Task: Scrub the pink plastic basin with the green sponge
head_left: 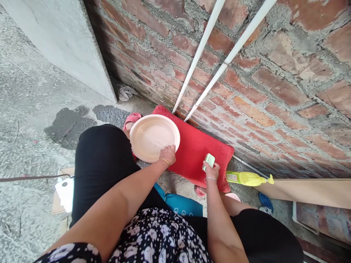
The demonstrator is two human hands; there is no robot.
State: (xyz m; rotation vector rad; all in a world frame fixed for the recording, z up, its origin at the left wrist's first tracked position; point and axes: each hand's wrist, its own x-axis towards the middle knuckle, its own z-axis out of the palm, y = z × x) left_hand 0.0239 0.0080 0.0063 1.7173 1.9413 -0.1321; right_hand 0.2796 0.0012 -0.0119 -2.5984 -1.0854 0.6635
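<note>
A pale pink basin [149,128] with water in it is over the left end of a red mat [197,142]. My left hand [168,154] grips the basin's near right rim, its fingers over the edge. In my right hand [212,170] is a light green scrub brush [210,160], held over the right part of the mat. I cannot tell whether the bristles touch the mat. Just right of the mat is a yellow bottle [248,178] with a label and a yellow nozzle.
A brick wall [178,54] with two white pipes [203,54] runs along the mat's far side. To the left are a grey slab [68,44], a wet patch [68,126] and a crumpled cloth [125,92]. A blue shoe [265,202] and a board [307,191] are at right.
</note>
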